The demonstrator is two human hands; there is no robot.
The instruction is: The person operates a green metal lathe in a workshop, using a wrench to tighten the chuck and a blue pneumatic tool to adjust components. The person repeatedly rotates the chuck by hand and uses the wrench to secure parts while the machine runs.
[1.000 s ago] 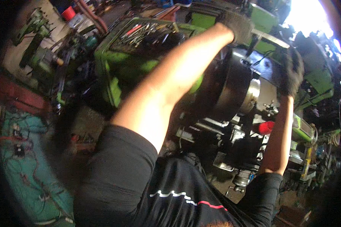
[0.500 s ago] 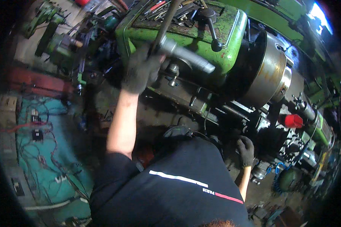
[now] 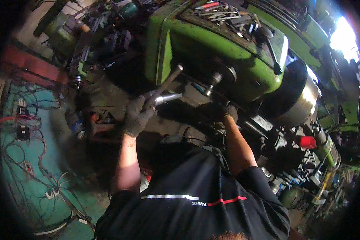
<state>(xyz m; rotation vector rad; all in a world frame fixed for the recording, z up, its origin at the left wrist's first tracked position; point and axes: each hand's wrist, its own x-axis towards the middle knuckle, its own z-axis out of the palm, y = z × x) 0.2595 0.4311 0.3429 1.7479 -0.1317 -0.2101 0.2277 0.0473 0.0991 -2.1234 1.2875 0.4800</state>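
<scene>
My left hand [image 3: 139, 117], in a dark grey work glove, is closed around a T-handled chuck key [image 3: 169, 81]. Its brown bar slants up past my fingers, and its silver shank points right towards the lathe. The hand hangs in front of the green lathe headstock [image 3: 212, 42], apart from it. My right hand [image 3: 231, 112], also gloved, reaches in low by the headstock's front lower edge. Shadow and its own wrist hide those fingers. Just above it, a shiny knobbed handle [image 3: 209, 90] sticks out from a round hub. The big steel chuck [image 3: 296, 94] sits to the right.
Loose wrenches and hand tools [image 3: 222, 14] lie on the headstock, beside a ball-ended lever [image 3: 271, 52]. A red cup-shaped object [image 3: 306, 141] stands among metal parts at right. Cables sprawl over a green surface [image 3: 32, 160] at left. A can [image 3: 76, 125] stands on the floor.
My left hand has come down and back from the headstock with the chuck key. My right hand has moved up and left to the headstock's lower front. The view has shifted.
</scene>
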